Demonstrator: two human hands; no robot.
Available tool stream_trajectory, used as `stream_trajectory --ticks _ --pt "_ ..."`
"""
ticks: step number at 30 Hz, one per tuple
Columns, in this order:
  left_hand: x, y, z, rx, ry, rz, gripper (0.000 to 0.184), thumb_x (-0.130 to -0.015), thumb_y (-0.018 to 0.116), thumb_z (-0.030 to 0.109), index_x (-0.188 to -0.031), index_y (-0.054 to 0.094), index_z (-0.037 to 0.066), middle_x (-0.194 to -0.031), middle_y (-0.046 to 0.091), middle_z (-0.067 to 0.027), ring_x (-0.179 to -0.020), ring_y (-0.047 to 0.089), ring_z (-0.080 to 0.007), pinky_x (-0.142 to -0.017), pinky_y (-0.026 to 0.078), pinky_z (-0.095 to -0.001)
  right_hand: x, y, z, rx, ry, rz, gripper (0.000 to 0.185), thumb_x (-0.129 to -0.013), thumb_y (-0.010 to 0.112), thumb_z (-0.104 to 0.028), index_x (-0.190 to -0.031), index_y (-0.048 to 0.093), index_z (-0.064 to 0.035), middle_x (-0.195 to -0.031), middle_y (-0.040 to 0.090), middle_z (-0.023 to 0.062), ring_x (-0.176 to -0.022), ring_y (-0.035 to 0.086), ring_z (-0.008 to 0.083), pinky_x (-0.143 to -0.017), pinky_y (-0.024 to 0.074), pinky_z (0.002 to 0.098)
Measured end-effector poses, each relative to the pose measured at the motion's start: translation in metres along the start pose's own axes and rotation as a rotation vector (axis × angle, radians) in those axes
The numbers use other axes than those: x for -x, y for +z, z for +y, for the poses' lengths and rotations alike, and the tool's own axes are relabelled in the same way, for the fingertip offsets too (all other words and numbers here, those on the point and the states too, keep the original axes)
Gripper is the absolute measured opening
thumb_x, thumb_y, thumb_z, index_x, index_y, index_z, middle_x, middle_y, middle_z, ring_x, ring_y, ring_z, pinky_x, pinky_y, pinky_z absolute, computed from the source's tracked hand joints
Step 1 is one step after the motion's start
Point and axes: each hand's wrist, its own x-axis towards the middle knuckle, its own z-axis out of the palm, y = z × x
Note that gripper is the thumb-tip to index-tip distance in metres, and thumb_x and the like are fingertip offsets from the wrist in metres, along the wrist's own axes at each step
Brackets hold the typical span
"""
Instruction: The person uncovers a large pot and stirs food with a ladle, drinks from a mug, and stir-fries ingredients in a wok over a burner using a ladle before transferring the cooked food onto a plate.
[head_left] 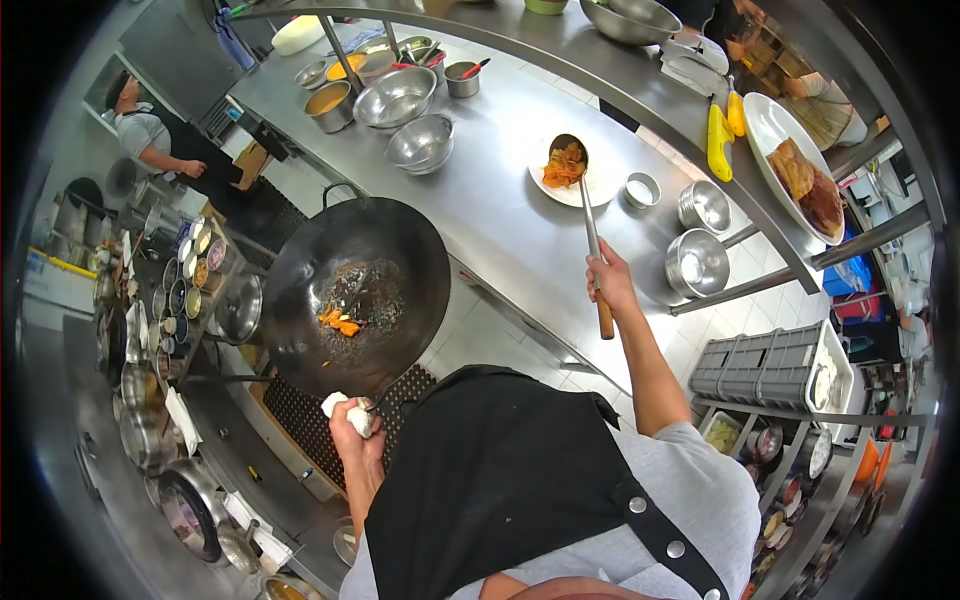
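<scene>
My left hand (360, 440) is closed round a white cloth (350, 412) at the near handle of a large black wok (405, 240). The wok is off the counter, with a little orange food (340, 321) and an oily sheen in its bottom. In my right hand (611, 277) is the wooden-ended handle of a long metal ladle (590, 225). Its bowl rests over a white plate (607, 180) on the steel counter and is filled with orange-red food (564, 166). Some of that food appears to lie on the plate; the ladle partly hides it.
Metal bowls (420, 145) and sauce pots (330, 106) stand on the steel counter (500, 215). Overhead runs a shelf with a yellow-handled tool (720, 142) and an oval plate of meat (795, 170). A co-worker (160, 145) stands at far left. Ingredient cups (190, 270) line the left.
</scene>
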Motion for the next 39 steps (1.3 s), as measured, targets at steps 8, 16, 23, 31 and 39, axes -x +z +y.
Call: stream_trajectory --ticks 8,16,23,31,39 --pt "0.012 -0.001 -0.005 -0.01 0.014 0.015 0.017 -0.083 0.063 0.011 -0.098 0.055 0.011 -0.072 0.066 -0.0071 -0.053 0.057 -0.0161 -0.041 0.037 -0.0286 -0.007 -0.001 0.014 0.166 -0.125 0.033 0.074 -0.098 0.062 -0.016 -0.164 0.028 -0.0109 -0.068 0.053 0.0004 -0.049 0.048 0.011 -0.044 0.0419 0.0287" --pt "0.012 -0.008 -0.009 0.034 0.028 0.036 0.013 -0.083 0.062 0.012 -0.095 0.057 0.012 -0.071 0.066 -0.0067 -0.051 0.057 -0.0161 -0.041 0.037 -0.0281 -0.029 -0.009 0.029 0.338 -0.214 0.053 0.074 -0.097 0.064 -0.016 -0.163 0.032 -0.0083 -0.069 0.055 0.0016 -0.054 0.051 0.0113 -0.049 0.044 0.03" --pt "0.026 -0.011 -0.01 0.06 -0.006 0.073 0.01 -0.084 0.062 0.012 -0.092 0.057 0.01 -0.072 0.066 -0.0068 -0.051 0.056 -0.0161 -0.041 0.037 -0.0285 -0.052 -0.001 0.02 0.368 -0.285 0.067 0.072 -0.096 0.066 -0.015 -0.161 0.035 -0.0057 -0.069 0.055 0.0021 -0.054 0.05 0.0107 -0.048 0.0434 0.0294" --pt "0.032 -0.037 -0.013 0.038 -0.019 0.109 0.01 -0.083 0.062 0.011 -0.091 0.057 0.01 -0.072 0.065 -0.006 -0.053 0.057 -0.0163 -0.041 0.038 -0.0286 -0.043 0.015 0.003 0.023 -0.186 0.058 0.072 -0.097 0.064 -0.012 -0.162 0.033 -0.0113 -0.07 0.055 0.0015 -0.05 0.05 0.0115 -0.044 0.042 0.0282" --pt "0.019 -0.09 -0.017 0.082 -0.044 0.027 0.008 -0.084 0.062 0.011 -0.09 0.057 0.011 -0.07 0.063 -0.0045 -0.052 0.058 -0.0152 -0.04 0.039 -0.0275 0.078 0.059 0.003 -0.453 -0.139 -0.22 0.061 -0.106 0.051 -0.018 -0.162 0.029 -0.0189 -0.074 0.049 0.0017 -0.051 0.048 0.0142 -0.048 0.0416 0.0292"
